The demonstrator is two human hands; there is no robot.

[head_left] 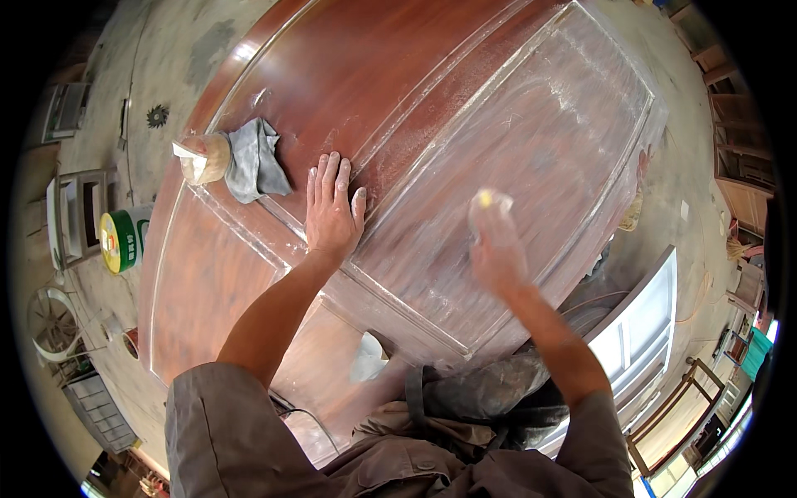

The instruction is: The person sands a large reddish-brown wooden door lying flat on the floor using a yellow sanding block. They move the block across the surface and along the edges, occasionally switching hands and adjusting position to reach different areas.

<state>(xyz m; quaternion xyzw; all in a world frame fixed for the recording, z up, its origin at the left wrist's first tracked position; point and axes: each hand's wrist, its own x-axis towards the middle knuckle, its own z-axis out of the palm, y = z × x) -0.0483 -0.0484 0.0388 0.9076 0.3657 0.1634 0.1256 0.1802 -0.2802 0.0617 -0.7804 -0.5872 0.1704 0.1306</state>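
A large reddish-brown wooden door-like panel [398, 91] with raised mouldings lies below me, pale dust streaked over its right side. My left hand [334, 212] rests flat on it, fingers spread, holding nothing. To the right, my right hand [496, 241] is blurred by motion over the dusty section. Its fingers are closed around something pale yellow and white at their tips, too smeared to make out. Left of my left hand lie a crumpled grey cloth-like sheet [256, 160] and a tan roll [202, 159] with a white flap.
A pale scrap [369, 357] lies on the panel near my body. On the floor stand a green and white bucket [124, 239] at left and a white panelled frame [639, 319] at right. A dark toothed disc [157, 116] is at far left; wooden shelving [735, 116] lines the right.
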